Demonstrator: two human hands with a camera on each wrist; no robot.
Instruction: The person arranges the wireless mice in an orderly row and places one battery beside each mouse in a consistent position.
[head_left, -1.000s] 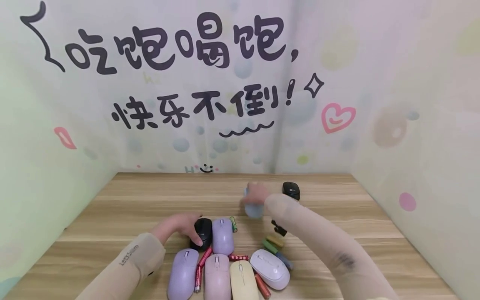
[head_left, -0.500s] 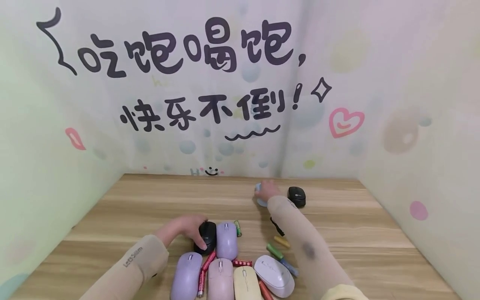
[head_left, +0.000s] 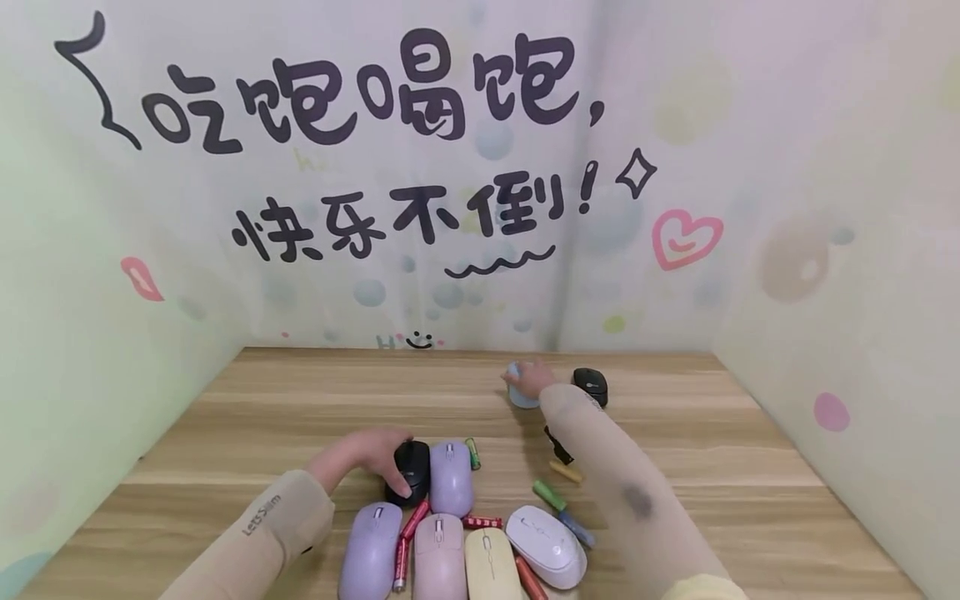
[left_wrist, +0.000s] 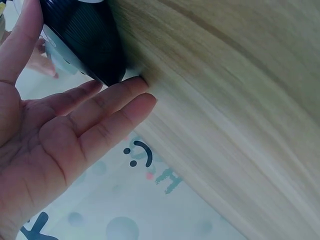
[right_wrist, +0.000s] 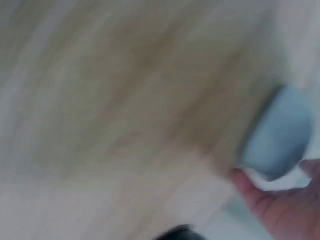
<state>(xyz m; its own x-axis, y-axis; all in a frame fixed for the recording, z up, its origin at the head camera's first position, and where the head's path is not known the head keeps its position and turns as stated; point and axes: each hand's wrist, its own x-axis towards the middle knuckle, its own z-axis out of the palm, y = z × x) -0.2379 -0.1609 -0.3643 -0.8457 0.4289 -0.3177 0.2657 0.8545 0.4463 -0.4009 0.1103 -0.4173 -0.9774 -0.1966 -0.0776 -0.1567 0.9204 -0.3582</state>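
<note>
My left hand point(head_left: 378, 454) holds a black mouse point(head_left: 415, 473) by its sides. In the left wrist view, the thumb lies along one side of that mouse and the fingers reach its far end. Near the back of the table, my right hand point(head_left: 534, 381) grips a light blue mouse point(head_left: 524, 398), partly hidden by the fingers. The blurred right wrist view shows the light blue mouse point(right_wrist: 282, 135) between the thumb and a finger. A purple mouse point(head_left: 451, 483) stands against the black one. Another black mouse point(head_left: 590, 386) lies right of my right hand.
In front stand a second purple mouse point(head_left: 371, 550), a pink mouse point(head_left: 439, 558), a yellow mouse point(head_left: 491, 567) and a white mouse point(head_left: 547, 546). Several batteries, such as a red one point(head_left: 482, 522) and a green one point(head_left: 550, 495), lie between and beside them. A printed backdrop point(head_left: 420, 208) surrounds the table.
My right hand has moved the light blue mouse away from me, toward the table's back, beside the other black mouse. My left hand stays on its black mouse.
</note>
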